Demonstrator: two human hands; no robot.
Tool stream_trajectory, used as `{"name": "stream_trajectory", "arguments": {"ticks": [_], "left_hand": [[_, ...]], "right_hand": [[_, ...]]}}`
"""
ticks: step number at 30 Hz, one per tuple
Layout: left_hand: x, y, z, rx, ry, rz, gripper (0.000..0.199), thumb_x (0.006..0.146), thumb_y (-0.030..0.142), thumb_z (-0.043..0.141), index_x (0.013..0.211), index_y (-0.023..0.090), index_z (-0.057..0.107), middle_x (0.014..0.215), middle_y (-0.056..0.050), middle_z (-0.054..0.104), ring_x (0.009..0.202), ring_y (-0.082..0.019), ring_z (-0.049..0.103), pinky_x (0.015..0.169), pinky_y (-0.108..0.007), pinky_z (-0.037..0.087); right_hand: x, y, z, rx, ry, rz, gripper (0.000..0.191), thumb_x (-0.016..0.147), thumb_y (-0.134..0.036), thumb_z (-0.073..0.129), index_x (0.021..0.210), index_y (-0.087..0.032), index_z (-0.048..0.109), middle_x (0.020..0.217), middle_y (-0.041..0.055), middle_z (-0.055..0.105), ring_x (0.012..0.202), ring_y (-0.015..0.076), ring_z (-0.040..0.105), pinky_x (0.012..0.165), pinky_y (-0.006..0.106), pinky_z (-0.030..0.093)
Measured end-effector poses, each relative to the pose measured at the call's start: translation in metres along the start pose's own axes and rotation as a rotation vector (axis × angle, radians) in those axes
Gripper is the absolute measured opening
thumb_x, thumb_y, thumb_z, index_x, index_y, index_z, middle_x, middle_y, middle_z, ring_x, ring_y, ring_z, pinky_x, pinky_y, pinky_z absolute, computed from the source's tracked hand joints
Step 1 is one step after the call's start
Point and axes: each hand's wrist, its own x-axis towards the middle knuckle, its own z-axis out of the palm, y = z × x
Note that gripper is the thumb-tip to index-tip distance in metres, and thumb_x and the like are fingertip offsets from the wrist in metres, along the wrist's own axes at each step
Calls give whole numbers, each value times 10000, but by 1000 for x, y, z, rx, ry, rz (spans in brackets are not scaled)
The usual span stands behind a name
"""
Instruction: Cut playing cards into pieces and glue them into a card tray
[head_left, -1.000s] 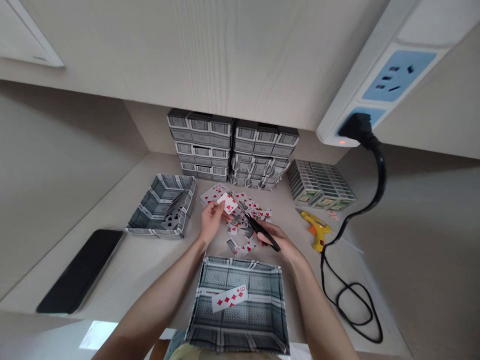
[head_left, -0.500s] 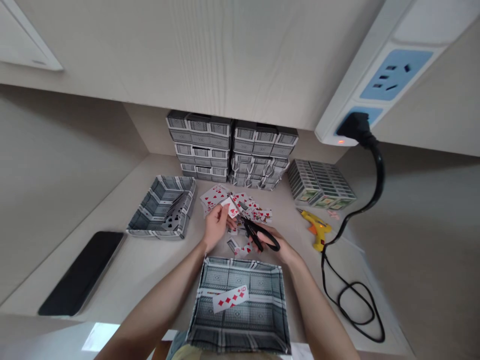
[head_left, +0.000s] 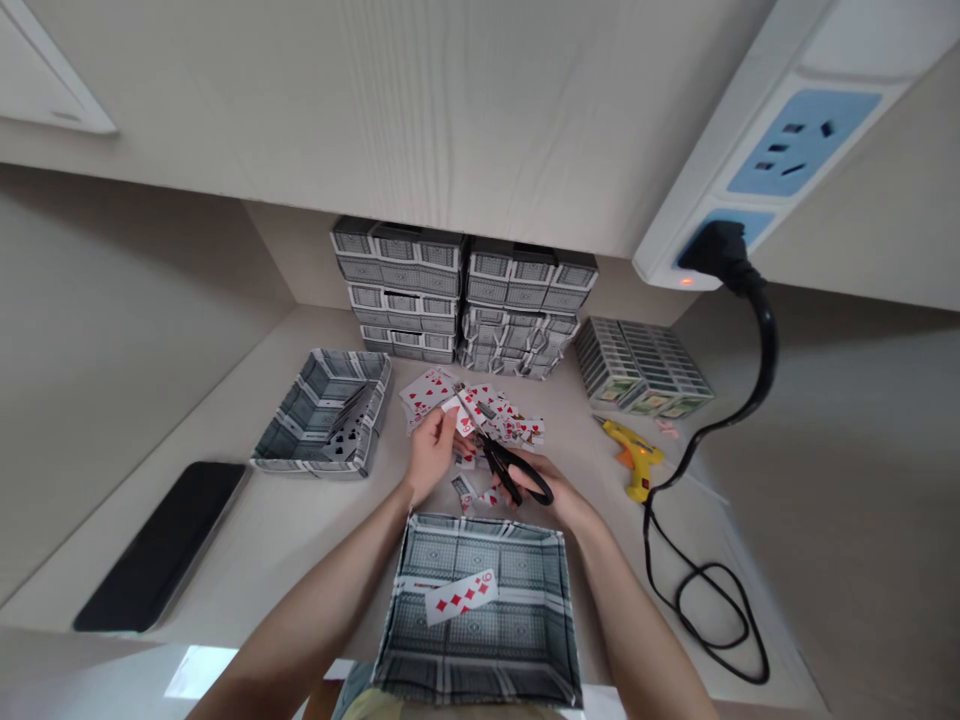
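Note:
Between the fingers of my left hand (head_left: 433,450) is a playing card (head_left: 463,418) with red hearts. My right hand (head_left: 544,480) grips black scissors (head_left: 517,470), whose blades point up and left to the card's lower right edge. Whole cards and cut pieces (head_left: 506,415) lie on the table behind and beneath my hands. Between my forearms stands an open box made of cards (head_left: 480,545), and a strip with red diamonds (head_left: 462,597) lies in it.
At the left are another card box (head_left: 292,410) and a black phone (head_left: 161,545). Stacked card boxes (head_left: 405,270) stand behind. Card packs (head_left: 637,365), a yellow glue gun (head_left: 636,460) and a black cable (head_left: 697,570) are at the right, below a power strip (head_left: 795,150).
The scissors and my right hand have shifted slightly left, and the scissors' handles look closer together. My left hand still holds the card in nearly the same place.

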Motion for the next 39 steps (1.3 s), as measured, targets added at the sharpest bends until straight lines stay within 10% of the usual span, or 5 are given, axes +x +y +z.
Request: {"name": "stream_trajectory", "arguments": {"ticks": [39], "left_hand": [[1, 0, -4, 11, -31, 46, 307, 794, 473, 449, 704, 179, 458, 479, 46, 557, 378, -119, 536, 393, -233, 449]], "right_hand": [[-1, 9, 0, 157, -61, 2, 551, 678, -532, 609, 1103, -187, 538, 769, 34, 572, 565, 114, 485, 457, 218, 358]]}}
